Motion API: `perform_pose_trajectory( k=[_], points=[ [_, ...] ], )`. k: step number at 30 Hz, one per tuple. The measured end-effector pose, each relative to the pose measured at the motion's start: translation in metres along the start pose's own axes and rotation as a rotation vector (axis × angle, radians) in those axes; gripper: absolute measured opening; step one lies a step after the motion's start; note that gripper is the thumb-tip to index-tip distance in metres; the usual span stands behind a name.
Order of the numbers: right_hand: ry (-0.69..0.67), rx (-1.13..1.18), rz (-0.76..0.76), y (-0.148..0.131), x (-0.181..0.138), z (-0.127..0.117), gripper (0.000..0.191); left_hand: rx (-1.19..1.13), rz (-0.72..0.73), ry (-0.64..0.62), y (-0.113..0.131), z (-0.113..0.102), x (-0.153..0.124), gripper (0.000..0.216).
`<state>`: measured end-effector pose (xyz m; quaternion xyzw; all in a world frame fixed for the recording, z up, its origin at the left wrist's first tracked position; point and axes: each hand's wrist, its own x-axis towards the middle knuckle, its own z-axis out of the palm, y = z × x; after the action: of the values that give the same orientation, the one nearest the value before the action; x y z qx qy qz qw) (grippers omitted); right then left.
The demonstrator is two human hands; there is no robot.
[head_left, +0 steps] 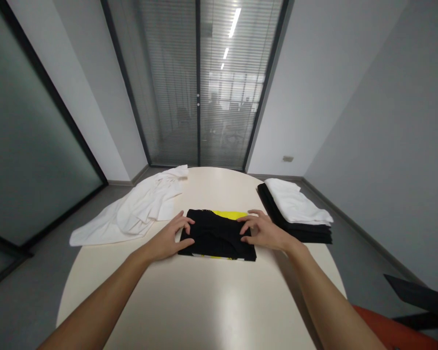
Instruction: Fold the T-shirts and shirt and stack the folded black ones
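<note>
A folded black garment (pixel 215 236) with yellow and white parts showing at its far and near edges lies flat in the middle of the table. My left hand (pixel 172 236) is at its left edge, thumb and fingers apart, the tips touching or just beside the cloth. Over its right side is my right hand (pixel 262 230), fingers spread and slightly bent, the tips on or just above the fabric. Neither hand grips the cloth. The garment's exact kind is hidden by the folding.
Loose, crumpled white cloth (pixel 138 206) spreads over the table's left side and hangs past the edge. On the right, a folded white garment (pixel 295 201) tops a stack of folded black clothes (pixel 310 233). The round table (pixel 190 301) is cream. An orange chair (pixel 394 330) stands at lower right.
</note>
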<state>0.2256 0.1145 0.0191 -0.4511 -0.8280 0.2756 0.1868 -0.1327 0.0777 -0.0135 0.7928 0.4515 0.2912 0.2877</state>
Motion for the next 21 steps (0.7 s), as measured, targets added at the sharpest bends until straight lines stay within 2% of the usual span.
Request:
perform_pose_trajectory(
  k=[3,6,7,9,12,15,20,21],
  points=[
    [0.033,-0.159,-0.064,-0.015,-0.006,0.002,0.024,0.069,0.088,0.014,-0.003,0.001,-0.002,0.026],
    [-0.006,-0.144,-0.212,-0.027,-0.011,0.009,0.042,0.11,0.211,0.033,-0.003,0.001,0.0,0.014],
    [-0.013,-0.138,-0.248,-0.03,-0.013,0.011,0.041,0.114,0.245,0.037,-0.002,0.0,0.001,0.009],
    [-0.01,-0.136,-0.276,-0.032,-0.017,0.015,0.026,0.118,0.292,0.046,0.001,-0.001,0.002,0.007],
    [0.016,-0.136,-0.23,-0.033,-0.022,0.016,0.01,0.144,0.326,0.046,0.006,-0.002,0.001,0.006],
    [0.004,-0.119,-0.151,-0.035,-0.024,0.014,0.008,0.203,0.308,-0.01,0.01,-0.002,0.0,0.008],
    [-0.087,-0.108,-0.081,-0.037,-0.024,0.016,0.002,0.227,0.301,-0.127,0.014,-0.002,0.001,0.014],
    [-0.084,-0.11,-0.082,-0.036,-0.024,0.017,0.007,0.229,0.298,-0.138,0.014,-0.002,0.001,0.015]
  ],
)
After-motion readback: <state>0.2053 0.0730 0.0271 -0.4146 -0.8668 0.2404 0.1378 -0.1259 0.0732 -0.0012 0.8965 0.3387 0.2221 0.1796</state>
